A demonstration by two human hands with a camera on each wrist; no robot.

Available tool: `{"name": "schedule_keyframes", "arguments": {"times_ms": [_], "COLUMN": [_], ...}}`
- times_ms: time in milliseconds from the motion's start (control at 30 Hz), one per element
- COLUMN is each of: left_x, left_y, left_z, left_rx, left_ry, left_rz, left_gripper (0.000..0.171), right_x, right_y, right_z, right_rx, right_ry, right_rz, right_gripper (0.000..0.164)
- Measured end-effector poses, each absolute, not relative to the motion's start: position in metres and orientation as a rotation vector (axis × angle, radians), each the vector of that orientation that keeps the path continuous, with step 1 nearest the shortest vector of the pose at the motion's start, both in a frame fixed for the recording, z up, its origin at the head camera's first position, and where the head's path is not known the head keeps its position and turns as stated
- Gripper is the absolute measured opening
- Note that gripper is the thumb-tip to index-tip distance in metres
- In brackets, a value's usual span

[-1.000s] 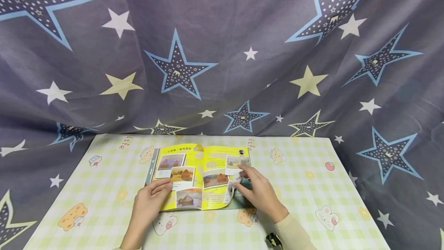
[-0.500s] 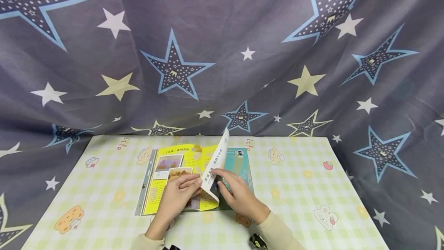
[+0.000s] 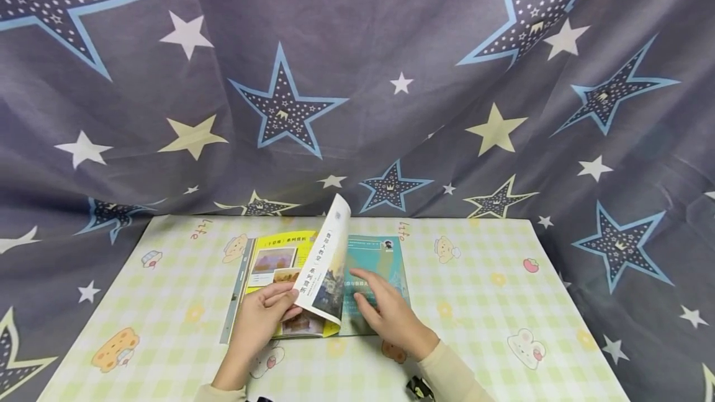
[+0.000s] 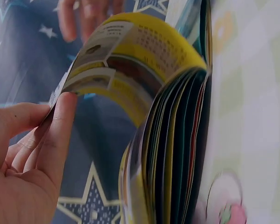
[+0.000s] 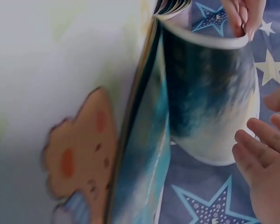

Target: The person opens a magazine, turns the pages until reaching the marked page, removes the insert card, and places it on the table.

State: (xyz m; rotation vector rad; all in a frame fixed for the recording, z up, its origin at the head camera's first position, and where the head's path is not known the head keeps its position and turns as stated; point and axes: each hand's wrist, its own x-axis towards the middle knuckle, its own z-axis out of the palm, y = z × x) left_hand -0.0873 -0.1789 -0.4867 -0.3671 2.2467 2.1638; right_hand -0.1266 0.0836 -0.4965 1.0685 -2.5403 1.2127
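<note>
An illustrated magazine (image 3: 374, 284) lies spread on the table, with yellow picture pages on the left and a teal page on the right. One page (image 3: 329, 259) stands curled up from the middle, its white edge printed with dark characters beside a painting. My left hand (image 3: 262, 315) pinches this page by its edge between thumb and fingers, as the left wrist view also shows. Just right of the raised page, my right hand (image 3: 393, 315) hovers over the teal page with its fingers loosely spread and nothing in them. In the right wrist view its fingers (image 5: 256, 144) are apart from the page.
A green-and-white checked cloth (image 3: 475, 340) with cartoon prints covers the table. Behind and at both sides hangs a dark curtain (image 3: 357, 79) with star prints. The table's back edge runs just beyond the magazine.
The right-hand page has been lifted from the right and carried over to the left, passing from my right hand to my left. My right hand has let go and my left draws the page leftward.
</note>
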Motion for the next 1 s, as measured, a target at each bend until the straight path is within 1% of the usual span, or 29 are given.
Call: {"name": "schedule_keyframes", "arguments": {"times_ms": [200,300,467,600,767,1000], "left_x": [-0.082,-0.077,-0.066,-0.059,-0.053,-0.050], "left_y": [-0.203,-0.215,-0.233,-0.246,-0.257,-0.262], "left_z": [-0.484,-0.486,-0.494,-0.501,-0.506,-0.510], "left_rx": [-0.437,-0.487,-0.603,-0.683,-0.748,-0.792], "left_ry": [2.293,2.310,2.320,2.351,2.383,2.384], "left_rz": [2.147,2.121,2.102,2.051,1.987,1.948], "left_gripper": [0.029,0.031,0.036,0.037,0.038,0.038], "right_x": [-0.130,-0.134,-0.136,-0.136,-0.135,-0.134], "right_y": [0.093,0.096,0.099,0.099,0.098,0.104], "right_z": [-0.507,-0.512,-0.518,-0.521,-0.522,-0.517], "right_rx": [1.026,1.082,1.234,1.288,1.295,1.365], "right_ry": [-2.694,-2.791,-2.898,-2.950,-2.977,-2.964], "right_rz": [1.084,0.915,0.729,0.636,0.543,0.594], "right_gripper": [0.058,0.066,0.084,0.089,0.081,0.055]}}
